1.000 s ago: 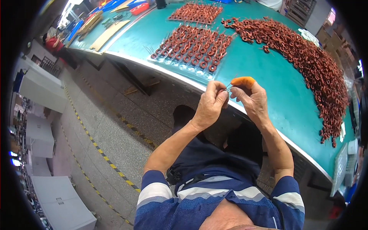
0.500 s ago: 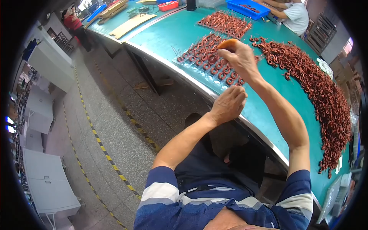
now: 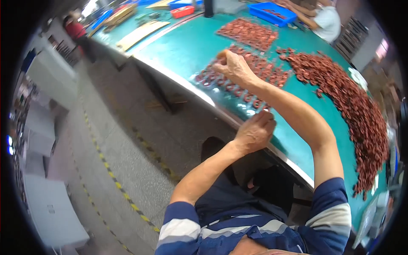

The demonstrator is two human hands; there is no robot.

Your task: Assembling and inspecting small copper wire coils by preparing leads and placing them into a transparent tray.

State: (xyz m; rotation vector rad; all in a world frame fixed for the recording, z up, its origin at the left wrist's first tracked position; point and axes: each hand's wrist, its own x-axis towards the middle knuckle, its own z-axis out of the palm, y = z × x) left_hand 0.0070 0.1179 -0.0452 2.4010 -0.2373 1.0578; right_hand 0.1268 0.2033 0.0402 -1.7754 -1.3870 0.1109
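A clear plastic tray near the table's front edge holds rows of small reddish-brown wire-wound ring coils. My right hand is over the tray's left part, its thumb and forefinger pinched together. Orange shows at its forefinger, perhaps a finger cover. Whatever lies in that pinch is too blurred to make out. My left hand is at the near right corner of the tray, fingers curled closed by the table edge. Its fingertips are partly hidden, and I cannot see what they hold.
A long heap of loose coils curves along the table's right side. Behind my tray lies another coil-filled batch. Farther back are a blue bin, a red bin and a person seated across the table.
My right hand has moved left and slightly down across the tray. My left hand has shifted slightly down, staying closed. The whole view is a little blurred and shifted.
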